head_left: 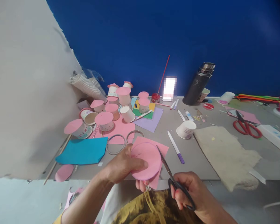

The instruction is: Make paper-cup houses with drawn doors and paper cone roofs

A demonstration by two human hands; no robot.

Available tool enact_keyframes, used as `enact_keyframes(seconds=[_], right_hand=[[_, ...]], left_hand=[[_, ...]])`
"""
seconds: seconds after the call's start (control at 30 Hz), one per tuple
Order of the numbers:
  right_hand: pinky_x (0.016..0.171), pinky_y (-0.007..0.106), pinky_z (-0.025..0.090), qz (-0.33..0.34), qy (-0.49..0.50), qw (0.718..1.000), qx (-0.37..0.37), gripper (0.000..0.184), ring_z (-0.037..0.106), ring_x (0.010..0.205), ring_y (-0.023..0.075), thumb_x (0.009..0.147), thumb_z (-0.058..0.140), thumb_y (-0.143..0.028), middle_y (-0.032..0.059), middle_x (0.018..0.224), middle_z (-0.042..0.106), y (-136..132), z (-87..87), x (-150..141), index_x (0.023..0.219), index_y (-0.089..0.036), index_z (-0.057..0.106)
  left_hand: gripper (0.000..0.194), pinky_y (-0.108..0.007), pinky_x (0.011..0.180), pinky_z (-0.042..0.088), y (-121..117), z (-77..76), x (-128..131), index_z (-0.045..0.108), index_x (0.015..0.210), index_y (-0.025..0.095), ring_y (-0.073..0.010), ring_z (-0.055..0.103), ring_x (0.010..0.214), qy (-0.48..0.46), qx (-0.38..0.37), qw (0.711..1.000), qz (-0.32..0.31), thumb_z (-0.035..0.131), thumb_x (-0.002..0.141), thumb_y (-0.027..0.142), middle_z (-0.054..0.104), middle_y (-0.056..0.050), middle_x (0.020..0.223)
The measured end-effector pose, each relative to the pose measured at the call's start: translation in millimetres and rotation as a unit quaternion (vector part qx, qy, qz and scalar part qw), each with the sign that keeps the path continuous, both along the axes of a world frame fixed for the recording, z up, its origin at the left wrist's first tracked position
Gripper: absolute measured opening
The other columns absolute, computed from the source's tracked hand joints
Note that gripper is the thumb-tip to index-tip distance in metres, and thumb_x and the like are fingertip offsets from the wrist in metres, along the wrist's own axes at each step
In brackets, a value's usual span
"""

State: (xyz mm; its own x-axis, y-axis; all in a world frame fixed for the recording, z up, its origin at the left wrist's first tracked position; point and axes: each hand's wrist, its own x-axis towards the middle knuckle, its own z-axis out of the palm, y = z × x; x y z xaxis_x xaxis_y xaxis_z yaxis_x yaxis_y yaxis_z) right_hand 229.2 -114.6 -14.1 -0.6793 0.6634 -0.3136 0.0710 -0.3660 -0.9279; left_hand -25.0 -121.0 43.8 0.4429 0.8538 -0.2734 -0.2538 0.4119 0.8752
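Observation:
My left hand (123,163) grips a piece of pink paper (146,160), thumb on top and fingers below. A round outline in purple is drawn on the paper, and part of the sheet beyond it hangs off at the right. My right hand (189,189) is closed round the black handles of a pair of scissors (169,171). Their blades point up and left, lying along the right edge of the circle. Two rings (116,144) lie on the table just past my left hand. A white marker (175,147) with a purple end lies beyond the scissors.
Several paper cups with pink discs (104,119) stand at the left. A blue sheet (82,151) lies near the front edge. A white cup (186,129), a beige cloth (226,155) and red-handled scissors (247,128) are at the right. A dark flask (197,85) stands behind.

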Motion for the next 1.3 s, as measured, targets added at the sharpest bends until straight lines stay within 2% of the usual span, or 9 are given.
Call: enact_keyframes(seconds=[0.13, 0.47, 0.8, 1.03, 1.17, 1.3], right_hand=[[0.052, 0.02, 0.035, 0.029, -0.002, 1.0, 0.006, 0.067, 0.044, 0.051, 0.0082, 0.067, 0.077, -0.079, -0.0014, 0.057, 0.054, 1, 4.7, 1, 0.072, -0.016, 0.058], [0.05, 0.022, 0.033, 0.016, -0.018, 1.0, 0.015, 0.069, 0.044, 0.05, 0.0088, 0.067, 0.075, -0.082, -0.0011, 0.055, 0.054, -1, -1.3, 3, 0.071, -0.015, 0.062], [0.05, 0.021, 0.032, 0.033, -0.023, 0.999, 0.012, 0.064, 0.042, 0.05, 0.0085, 0.068, 0.077, -0.077, -0.0019, 0.056, 0.053, 1, 6.2, 3, 0.07, -0.016, 0.059], [0.05, 0.021, 0.031, 0.034, -0.015, 0.999, 0.003, 0.065, 0.041, 0.049, 0.0079, 0.068, 0.077, -0.078, -0.0027, 0.054, 0.051, 0, 2.8, 4, 0.07, -0.016, 0.059], [0.051, 0.022, 0.03, 0.059, -0.03, 0.998, 0.004, 0.066, 0.042, 0.05, 0.0084, 0.069, 0.075, -0.079, -0.0022, 0.055, 0.052, 0, 6.4, 5, 0.071, -0.016, 0.058], [0.052, 0.023, 0.03, 0.07, -0.03, 0.997, 0.009, 0.067, 0.044, 0.052, 0.0091, 0.069, 0.073, -0.082, -0.0012, 0.056, 0.053, 2, 9.9, 4, 0.071, -0.016, 0.059]], left_hand=[[0.018, -0.023, 0.039, 0.051, 1, -1.7, -3, 0.074, 0.07, 0.007, -0.0193, 0.065, 0.04, 0.008, -0.002, 1.0, -0.019, 0.067, 0.075, 0.022, 0.072, -0.013, 0.055], [0.019, -0.025, 0.039, 0.054, 2, 1.0, -3, 0.075, 0.073, 0.006, -0.0223, 0.069, 0.044, 0.023, -0.018, 0.998, -0.054, 0.067, 0.073, 0.023, 0.073, -0.015, 0.057], [0.015, -0.024, 0.042, 0.056, 5, 0.4, -10, 0.075, 0.076, 0.007, -0.0223, 0.071, 0.048, 0.016, -0.016, 0.995, -0.096, 0.067, 0.076, 0.02, 0.075, -0.016, 0.061], [0.02, -0.025, 0.038, 0.053, 5, -0.5, -13, 0.076, 0.084, 0.008, -0.0213, 0.068, 0.044, 0.025, -0.034, 0.995, -0.09, 0.07, 0.071, 0.022, 0.075, -0.014, 0.062], [0.021, -0.024, 0.038, 0.053, 5, -1.4, -15, 0.077, 0.085, 0.008, -0.0215, 0.069, 0.046, 0.021, -0.048, 0.996, -0.078, 0.073, 0.068, 0.021, 0.075, -0.013, 0.063], [0.022, -0.024, 0.039, 0.054, 4, -0.1, -15, 0.077, 0.089, 0.01, -0.0215, 0.069, 0.045, 0.024, -0.057, 0.994, -0.092, 0.073, 0.07, 0.019, 0.076, -0.012, 0.065]])
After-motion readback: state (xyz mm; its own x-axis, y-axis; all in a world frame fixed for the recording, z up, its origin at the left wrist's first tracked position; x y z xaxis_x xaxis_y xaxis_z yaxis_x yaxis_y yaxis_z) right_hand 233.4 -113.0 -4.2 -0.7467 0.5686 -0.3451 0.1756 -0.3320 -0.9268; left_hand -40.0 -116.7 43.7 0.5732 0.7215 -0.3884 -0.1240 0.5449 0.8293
